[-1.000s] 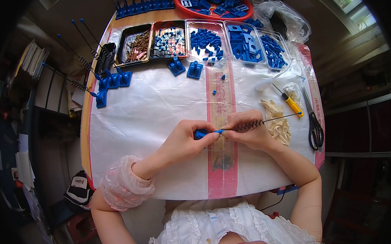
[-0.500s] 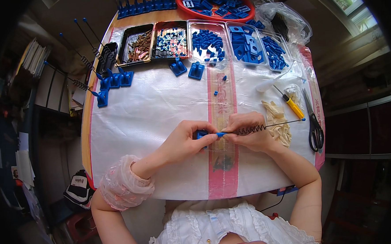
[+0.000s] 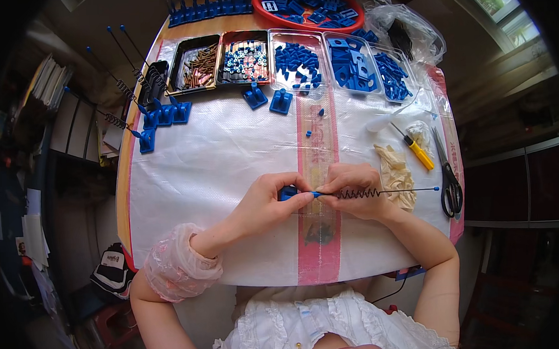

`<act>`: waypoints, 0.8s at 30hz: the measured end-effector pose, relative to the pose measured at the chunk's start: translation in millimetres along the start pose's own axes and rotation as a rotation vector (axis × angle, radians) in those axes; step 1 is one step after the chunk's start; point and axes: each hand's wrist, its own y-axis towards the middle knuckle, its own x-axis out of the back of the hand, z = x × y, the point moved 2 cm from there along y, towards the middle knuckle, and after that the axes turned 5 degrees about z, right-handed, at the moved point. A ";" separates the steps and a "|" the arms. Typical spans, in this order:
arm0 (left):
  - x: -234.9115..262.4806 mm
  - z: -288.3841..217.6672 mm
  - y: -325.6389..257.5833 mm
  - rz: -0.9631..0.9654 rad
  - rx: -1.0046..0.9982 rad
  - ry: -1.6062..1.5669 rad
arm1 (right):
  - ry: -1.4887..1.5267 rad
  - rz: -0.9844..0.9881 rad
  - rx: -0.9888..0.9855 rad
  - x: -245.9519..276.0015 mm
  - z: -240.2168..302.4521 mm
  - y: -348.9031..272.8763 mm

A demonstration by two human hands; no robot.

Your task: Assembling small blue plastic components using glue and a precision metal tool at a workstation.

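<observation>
Between the thumb and fingers of my left hand (image 3: 269, 198) is a blue plastic base piece (image 3: 287, 192), its body partly hidden by the fingers. My right hand (image 3: 354, 189) pinches a black coiled spring rod (image 3: 359, 194) close to its inner end. The rod stretches out to the right past the wrist and ends in a small blue tip (image 3: 436, 189). Both hands meet over the pink strip of the sheet, where a bit of blue plastic shows between the fingertips. How the rod and the base join there is covered by the fingers.
Across the back stand trays of brass screws (image 3: 203, 63), nuts (image 3: 245, 57) and blue parts (image 3: 295, 60), with a red basin (image 3: 258, 11) behind. Assembled spring pieces (image 3: 162, 114) stand at left. A yellow-handled screwdriver (image 3: 421, 156), scissors (image 3: 450, 187) and crumpled cream gloves (image 3: 396, 176) lie at right.
The rod's outer end has swung slightly toward me, so the rod lies nearly level. My fingers have shifted a little around the joint. Both hands keep their hold.
</observation>
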 end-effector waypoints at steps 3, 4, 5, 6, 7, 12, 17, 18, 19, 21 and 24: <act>1.1 5.9 0.1 0.013 0.102 -0.153 | 0.000 0.005 -0.007 -0.1 1.5 0.8; 1.7 6.1 -0.2 0.020 0.105 -0.152 | -0.001 0.006 -0.011 0.0 2.4 1.1; 2.2 6.3 -0.3 0.026 0.108 -0.151 | -0.003 0.008 -0.014 0.0 2.8 1.4; 2.4 6.2 -0.3 0.033 0.110 -0.150 | 0.004 0.006 -0.018 -0.2 2.4 1.1; 2.4 6.4 -0.2 0.033 0.108 -0.155 | 0.010 0.005 -0.022 -0.6 1.7 0.7; 1.3 8.0 1.0 0.026 0.127 -0.143 | 0.016 0.009 -0.026 0.3 2.6 1.1; 1.3 8.2 0.9 0.026 0.114 -0.126 | 0.031 0.008 -0.028 -0.5 3.1 1.7; 1.5 8.3 0.7 0.025 0.103 -0.133 | 0.033 0.007 -0.029 -0.6 3.0 1.7; 1.9 9.1 0.5 0.028 0.103 -0.131 | 0.034 0.006 -0.030 -0.9 2.5 1.6; 2.5 10.0 0.7 0.033 0.105 -0.128 | 0.035 0.005 -0.032 -0.8 1.9 1.3; 2.4 1.2 -0.2 0.036 0.095 -0.064 | 0.035 -0.002 -0.028 -0.4 1.0 0.4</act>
